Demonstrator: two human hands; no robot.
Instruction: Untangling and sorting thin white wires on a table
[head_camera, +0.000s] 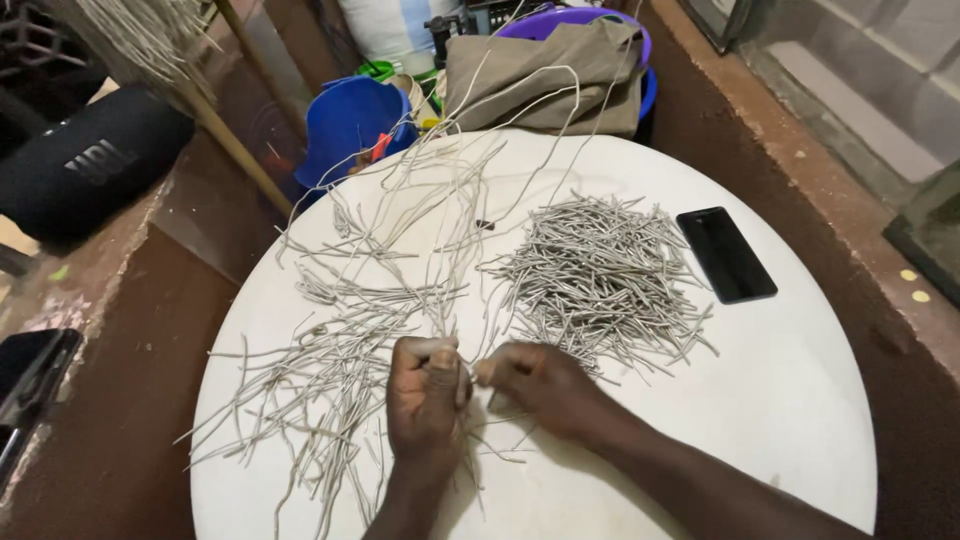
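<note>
Grey strands (440, 215), long and thin like stripped wire or cord, trail from the far edge of the round white table (800, 400) down to the person's hands at its near side. The left hand (428, 395) is closed in a fist around a bunch of them, and the right hand (535, 385) pinches a strand end between thumb and fingertips just beside that fist. To handle this well, it seems best to keep the fist tight, so the bunch does not slip, and to work one strand at a time with the pinch close to the fist. A loose tangle of longer pieces (330, 370) lies left of the hands; a denser heap of short pieces (600, 275) lies to the right, near a black phone (726, 254). Beyond the table stands a blue bucket (345, 120), its contents hard to make out, and a purple basin (585, 20) covered by a folded khaki cloth (545, 75), so what is inside is hidden.
</note>
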